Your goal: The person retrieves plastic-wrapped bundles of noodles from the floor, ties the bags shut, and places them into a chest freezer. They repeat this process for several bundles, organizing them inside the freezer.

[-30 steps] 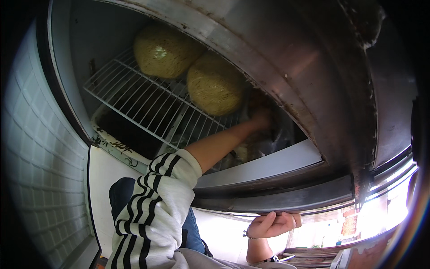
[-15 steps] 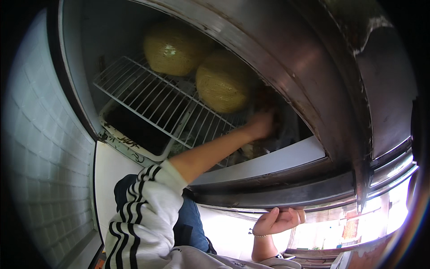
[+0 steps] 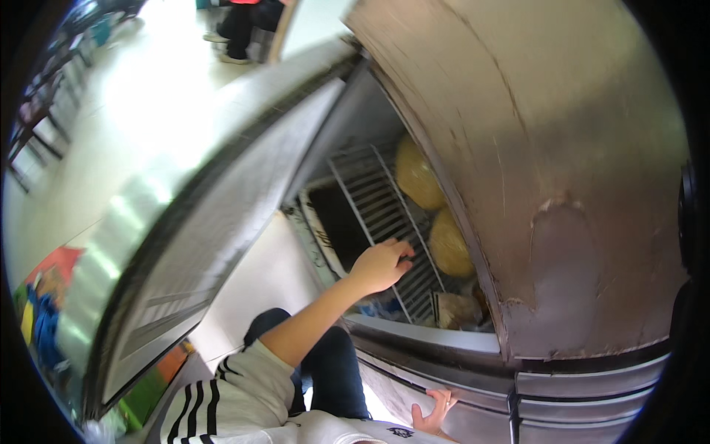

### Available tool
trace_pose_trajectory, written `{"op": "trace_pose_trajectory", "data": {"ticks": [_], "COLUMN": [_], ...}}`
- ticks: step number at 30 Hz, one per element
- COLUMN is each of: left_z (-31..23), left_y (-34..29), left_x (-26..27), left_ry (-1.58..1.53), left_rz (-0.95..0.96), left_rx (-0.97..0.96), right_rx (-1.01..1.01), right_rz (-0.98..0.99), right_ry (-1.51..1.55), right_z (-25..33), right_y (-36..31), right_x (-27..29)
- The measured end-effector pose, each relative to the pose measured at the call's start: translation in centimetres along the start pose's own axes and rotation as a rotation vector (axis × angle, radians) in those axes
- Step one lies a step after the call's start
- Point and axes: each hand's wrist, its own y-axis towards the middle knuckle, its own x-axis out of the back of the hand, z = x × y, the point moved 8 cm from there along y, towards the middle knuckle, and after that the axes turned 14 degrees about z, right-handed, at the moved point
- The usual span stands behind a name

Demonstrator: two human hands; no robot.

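Observation:
My left hand [image 3: 381, 268] is over a white wire rack [image 3: 382, 200] inside an open steel refrigerator. Its fingers are loosely bent and somewhat apart, and nothing shows in them. Two round, yellowish bundles in clear plastic wrap lie on the rack: the farther bundle [image 3: 418, 174] and the nearer bundle [image 3: 450, 244]. Close to the front lip is a pale wrapped packet [image 3: 455, 309]. My right hand [image 3: 435, 411] rests on the steel front below the opening, thumb and fingers spread.
The refrigerator door [image 3: 244, 177] stands swung out on my left. A white-rimmed dark tub [image 3: 336, 226] sits below the rack. Scratched steel panelling [image 3: 547, 185] borders the opening on the right. At the far left are chairs [image 3: 37, 133]; a seated person's legs [image 3: 240, 33] show at the top.
My left hand has drawn back from deep beside the wrapped bundles to above the rack. My view has shifted, showing more of the door and room. My right hand stays at the steel front.

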Motion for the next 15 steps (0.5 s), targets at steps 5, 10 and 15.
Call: {"op": "trace_pose_trajectory", "data": {"ticks": [5, 10, 15], "left_z": [3.3, -6.5, -21.7], "left_y": [-9.7, -19.2, -28.7], "left_x": [4.6, 6.5, 5.0], "left_ry": [-0.073, -0.257, -0.160], "left_rz": [-0.189, -0.366, -0.449], "left_rx": [0.313, 0.314, 0.389], "right_rx": [-0.009, -0.258, -0.743], "right_rz": [-0.077, 0.279, 0.778], "right_ry": [-0.094, 0.116, 0.757], "right_z": [-8.5, -11.0, 1.6], "right_y": [-2.0, 3.3, 6.0], "right_x": [-4.9, -9.8, -5.7]}}
